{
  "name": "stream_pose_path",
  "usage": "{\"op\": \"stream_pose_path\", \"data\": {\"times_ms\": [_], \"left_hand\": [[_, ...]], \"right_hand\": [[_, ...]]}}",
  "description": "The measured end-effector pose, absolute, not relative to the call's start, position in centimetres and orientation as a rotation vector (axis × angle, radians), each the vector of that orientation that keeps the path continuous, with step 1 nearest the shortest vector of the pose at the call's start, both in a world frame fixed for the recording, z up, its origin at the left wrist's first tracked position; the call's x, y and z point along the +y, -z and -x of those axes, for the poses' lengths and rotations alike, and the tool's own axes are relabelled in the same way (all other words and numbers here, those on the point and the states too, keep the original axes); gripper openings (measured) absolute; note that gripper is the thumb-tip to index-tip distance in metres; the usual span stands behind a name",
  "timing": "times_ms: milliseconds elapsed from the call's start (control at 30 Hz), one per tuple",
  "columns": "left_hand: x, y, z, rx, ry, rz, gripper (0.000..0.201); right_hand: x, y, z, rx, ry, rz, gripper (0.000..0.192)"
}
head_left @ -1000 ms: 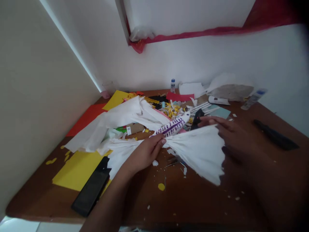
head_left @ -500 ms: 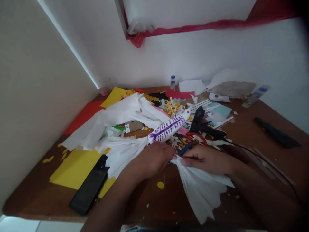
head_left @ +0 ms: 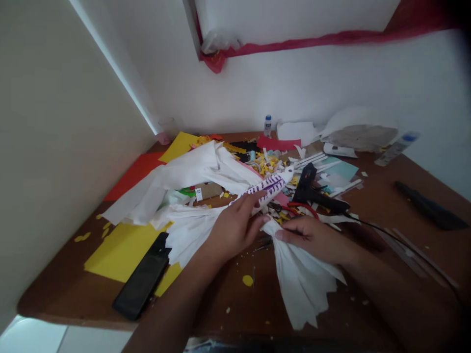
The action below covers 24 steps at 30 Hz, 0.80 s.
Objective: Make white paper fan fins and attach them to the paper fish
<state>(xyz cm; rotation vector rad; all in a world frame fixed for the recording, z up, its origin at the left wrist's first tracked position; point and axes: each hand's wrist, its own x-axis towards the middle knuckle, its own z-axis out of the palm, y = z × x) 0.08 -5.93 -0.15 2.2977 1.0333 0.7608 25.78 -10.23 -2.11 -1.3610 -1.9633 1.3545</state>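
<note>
A white paper fish (head_left: 276,185) with purple markings lies slanted in the middle of the table, its head to the upper right. Over its rear half my left hand (head_left: 235,226) is closed, fingers on top and thumb at the near side. A pleated white paper tail (head_left: 195,230) spreads left from the fish. My right hand (head_left: 312,236) pinches the gathered end of a separate white paper fan (head_left: 301,289), which hangs toward the table's front. The fan's tip is beside my left thumb; whether they touch is unclear. A black glue gun (head_left: 312,193) rests beyond my right hand.
Paper scraps and red-handled scissors (head_left: 305,208) surround the fish. A phone (head_left: 142,282) lies on yellow paper (head_left: 117,255) at left. White crepe paper (head_left: 184,169) stretches behind. A glue stick (head_left: 267,126) stands near the wall. The glue gun's cord (head_left: 397,233) crosses the right side.
My left hand has moved up onto the fish's rear, covering part of its body. The fan in my right hand has been raised slightly. The camera view has shifted a little.
</note>
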Motion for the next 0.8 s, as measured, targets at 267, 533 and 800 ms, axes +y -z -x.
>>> {"op": "stream_pose_path", "data": {"times_ms": [267, 533, 800], "left_hand": [[-8.2, 0.2, -2.6, 0.934, -0.666, -1.504, 0.047], [-8.1, 2.2, -3.0, 0.916, -0.663, -1.576, 0.041], [-7.7, 1.5, -2.5, 0.877, -0.587, -1.708, 0.029]], "right_hand": [[-10.0, 2.0, -25.9, -1.634, -1.333, 1.359, 0.055], [-10.2, 2.3, -25.5, -1.612, -1.386, 1.386, 0.058], [-10.2, 2.4, -25.0, -1.689, -1.318, 1.325, 0.046]]}}
